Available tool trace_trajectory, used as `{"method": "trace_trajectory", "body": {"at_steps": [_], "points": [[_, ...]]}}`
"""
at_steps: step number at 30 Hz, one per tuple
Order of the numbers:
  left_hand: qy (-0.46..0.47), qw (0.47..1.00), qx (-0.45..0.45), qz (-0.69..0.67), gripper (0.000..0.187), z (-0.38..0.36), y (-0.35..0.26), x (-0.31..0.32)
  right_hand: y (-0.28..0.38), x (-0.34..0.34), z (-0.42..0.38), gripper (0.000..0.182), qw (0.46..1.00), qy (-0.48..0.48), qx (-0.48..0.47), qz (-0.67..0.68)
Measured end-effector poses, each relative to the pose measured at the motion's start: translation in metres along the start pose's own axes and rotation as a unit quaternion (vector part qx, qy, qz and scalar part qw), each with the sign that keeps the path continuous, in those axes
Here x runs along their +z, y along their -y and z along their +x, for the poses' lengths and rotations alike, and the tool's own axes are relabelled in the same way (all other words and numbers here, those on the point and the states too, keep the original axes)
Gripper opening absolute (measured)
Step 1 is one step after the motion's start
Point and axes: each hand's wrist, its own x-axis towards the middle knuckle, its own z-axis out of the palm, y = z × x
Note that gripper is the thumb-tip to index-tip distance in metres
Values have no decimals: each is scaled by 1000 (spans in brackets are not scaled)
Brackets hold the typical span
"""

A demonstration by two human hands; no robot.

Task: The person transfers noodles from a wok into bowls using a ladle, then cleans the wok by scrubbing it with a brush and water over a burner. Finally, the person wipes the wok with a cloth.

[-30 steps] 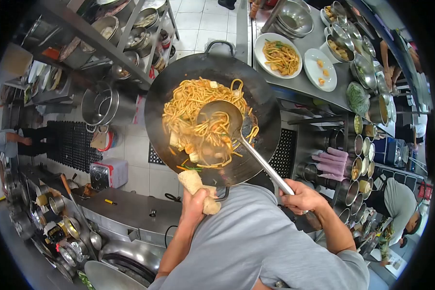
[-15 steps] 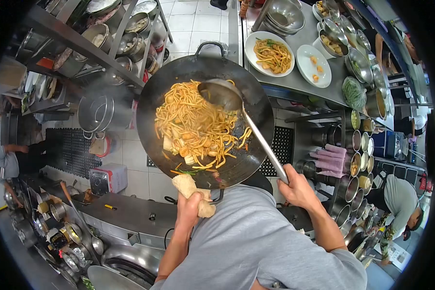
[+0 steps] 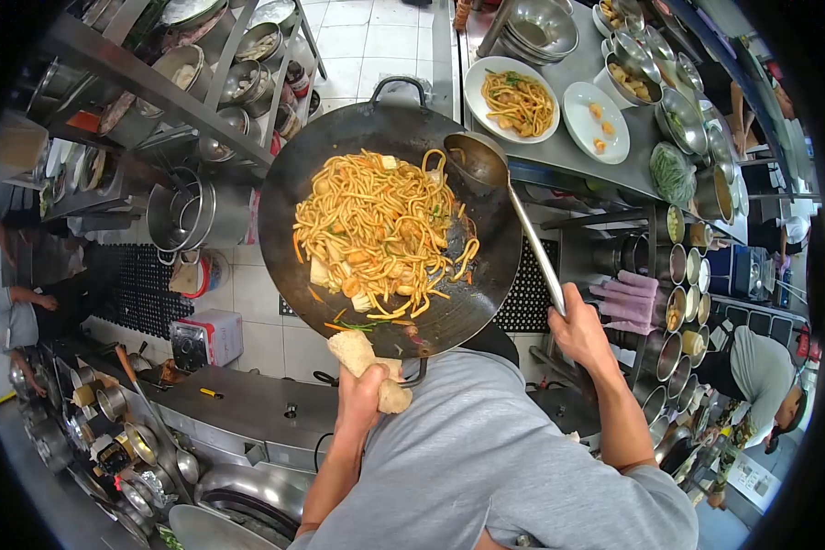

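Commercial kitchen, viewed from above my own hands. Far left, a metal rack carries bowls of ingredients. Far right, a steel counter bears a plate of noodles, a second plate and stacked metal bowls. Right, rows of metal containers; left, black perforated matting on a tiled floor. Co-workers stand at either side.

From where I stand, I can't read a single word or number. The marks on the white sheet at the far right are too small, and the red-and-white box shows nothing legible.
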Motion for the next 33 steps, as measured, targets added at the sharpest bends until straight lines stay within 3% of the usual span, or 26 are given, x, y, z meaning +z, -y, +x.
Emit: {"method": "trace_trajectory", "body": {"at_steps": [8,9,11,13,15,18,22,28,32,33], "points": [[11,1000,-8,-3,52,2,6,-2,-8,28,-3,23,999,-1,-32,-29],[11,1000,-9,-1,52,0,6,-2,-1,35,-5,24,999,18,-36,-30],[10,1000,-17,6,51,0,6,-1,16,41,-12,20,988,145,5,59],[9,1000,0,13,50,1,9,-2,39,30,-22,11,878,342,139,304],[16,999,38,16,48,3,12,-3,35,23,-21,8,768,452,189,413],[12,999,29,31,53,0,10,-5,26,24,-19,11,687,495,210,489],[-24,998,57,20,45,1,2,1,28,22,-25,11,705,473,188,493],[7,999,29,32,39,7,7,-9,22,12,-37,16,750,435,127,482],[3,998,49,36,40,7,2,-5,-7,14,-36,16,823,426,66,371],[11,998,57,34,40,6,3,-4,-5,20,-31,16,813,421,82,393]]}}
